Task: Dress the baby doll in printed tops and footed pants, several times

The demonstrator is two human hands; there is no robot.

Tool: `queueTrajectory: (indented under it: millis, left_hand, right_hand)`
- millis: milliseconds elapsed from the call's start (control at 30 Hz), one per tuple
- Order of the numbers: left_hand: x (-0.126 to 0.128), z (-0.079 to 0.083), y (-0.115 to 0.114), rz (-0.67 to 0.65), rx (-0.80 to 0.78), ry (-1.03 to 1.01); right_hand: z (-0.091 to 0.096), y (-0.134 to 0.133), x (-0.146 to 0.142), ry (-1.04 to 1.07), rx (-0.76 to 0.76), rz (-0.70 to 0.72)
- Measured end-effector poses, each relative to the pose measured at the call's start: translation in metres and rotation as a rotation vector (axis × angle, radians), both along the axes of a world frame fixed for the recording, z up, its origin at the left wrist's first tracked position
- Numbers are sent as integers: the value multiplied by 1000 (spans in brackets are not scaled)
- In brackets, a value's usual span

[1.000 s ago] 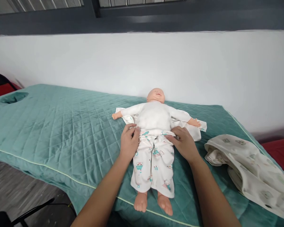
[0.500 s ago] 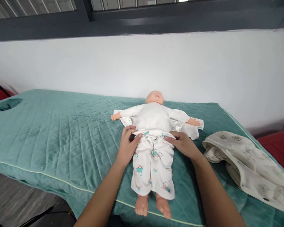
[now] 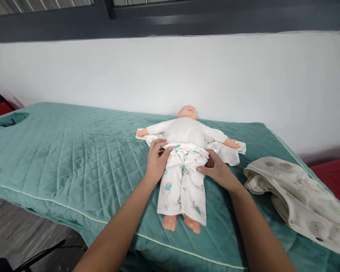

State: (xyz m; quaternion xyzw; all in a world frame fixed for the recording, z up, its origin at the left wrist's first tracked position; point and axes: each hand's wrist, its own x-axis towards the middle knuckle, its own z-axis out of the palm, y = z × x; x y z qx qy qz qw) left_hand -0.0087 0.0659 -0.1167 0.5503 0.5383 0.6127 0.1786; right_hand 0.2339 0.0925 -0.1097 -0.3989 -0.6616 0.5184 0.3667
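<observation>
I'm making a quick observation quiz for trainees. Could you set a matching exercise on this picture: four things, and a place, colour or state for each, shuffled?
Things
1. doll
2. printed trousers
3. patterned cloth
4. bed cover

Descriptions
A. green and quilted
B. white with teal prints, touched at its sides by the left hand and the right hand
C. bunched at the right side of the view
D. lying face up, arms spread

Right pairs: 1-D, 2-B, 3-C, 4-A

From here I count one doll (image 3: 185,130), one pair of printed trousers (image 3: 170,196), one patterned cloth bundle (image 3: 306,204), one bed (image 3: 82,151).
</observation>
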Motion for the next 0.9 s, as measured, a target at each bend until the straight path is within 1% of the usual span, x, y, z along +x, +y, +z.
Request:
queueTrajectory:
  millis: [167,333,433,600,700,767,900]
  left_hand:
    - [3,2,18,7,-4,29]
    - [4,-2,21,2,-47,-7]
    - [4,-2,12,-5,-74,7]
    - [5,-3,-24,76,-27,156]
    - [7,-5,-38,82,-31,197]
    - [7,-5,-39,74,-45,213]
    - [7,-7,-31,62,-44,228]
  right_hand:
    - [0,5,-6,-36,30,-124]
    - [0,9,-9,-148,77,-188]
    - [0,9,-8,-210,103,-216]
    - [-3,10,-7,-248,173,-233]
    - [-5,11,-7,-264,250,-264]
    - [-6,9,-7,-313,287,-309]
    - [-4,-2,-10,-425,348,-396]
